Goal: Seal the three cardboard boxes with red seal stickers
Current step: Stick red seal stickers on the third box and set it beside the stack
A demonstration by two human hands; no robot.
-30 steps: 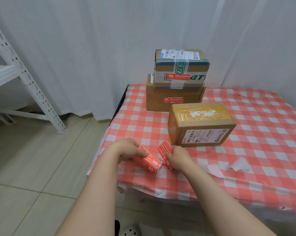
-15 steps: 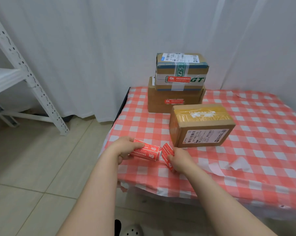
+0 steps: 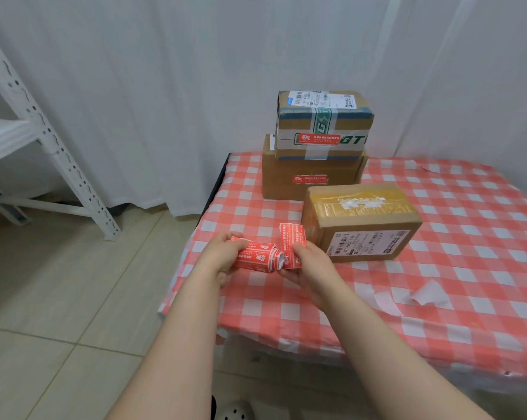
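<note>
While the left hand [image 3: 223,256] grips the roll of red paper seal stickers [image 3: 256,257] just left of the yellow-taped brown cardboard box [image 3: 362,225] on the checkered bench [image 3: 438,298], the right hand [image 3: 309,262] has its grip pinched on the loose strip end [image 3: 291,244]. Risk imo: yank it and the sticker tears or curls onto itself. The two stacked boxes [image 3: 312,177] behind it already wear theirs.

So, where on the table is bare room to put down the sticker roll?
Widest: the cloth right of the near box, up to the far edge. Smaller: the patch left of that box, before the stacked boxes. Crowded: the front, with left hand, right hand, sticker roll and paper scraps.
</note>
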